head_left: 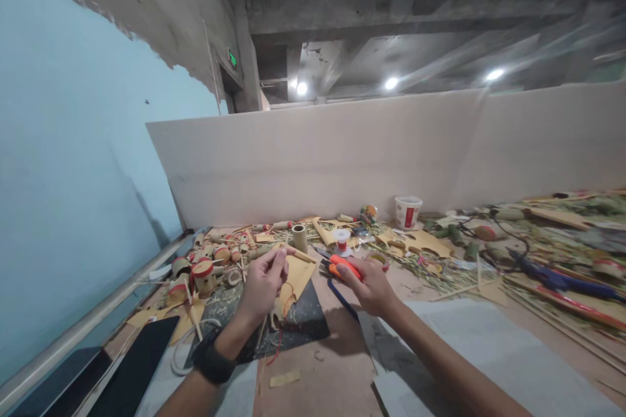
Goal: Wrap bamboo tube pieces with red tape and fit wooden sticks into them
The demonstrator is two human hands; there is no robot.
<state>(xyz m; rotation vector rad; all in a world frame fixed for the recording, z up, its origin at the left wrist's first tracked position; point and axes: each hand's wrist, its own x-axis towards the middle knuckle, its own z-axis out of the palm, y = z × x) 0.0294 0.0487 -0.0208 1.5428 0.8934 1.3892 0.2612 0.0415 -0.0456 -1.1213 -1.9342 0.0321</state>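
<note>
My left hand (267, 281) is closed in a pinch on a thin bamboo stick (304, 257), whose free end points right. In my right hand (372, 285) is a pair of orange-handled pliers (345, 266), with the dark jaws facing the stick. A small gap seems to lie between jaws and stick. Below the hands, a yellow-brown sheet (299, 277) lies partly over a dark cutting mat (313, 326), with red cord on it. An upright bamboo tube (299, 238) stands just behind the stick. Beyond the pliers is a spool (341, 242) with red thread.
Small red-banded bamboo drums (203, 273) crowd the left side. At the back stands a white tub (407, 214). A blue glue gun (555, 275) lies among scraps on the right. White paper (479, 352) covers the front right; a black flat slab (137, 365) lies front left.
</note>
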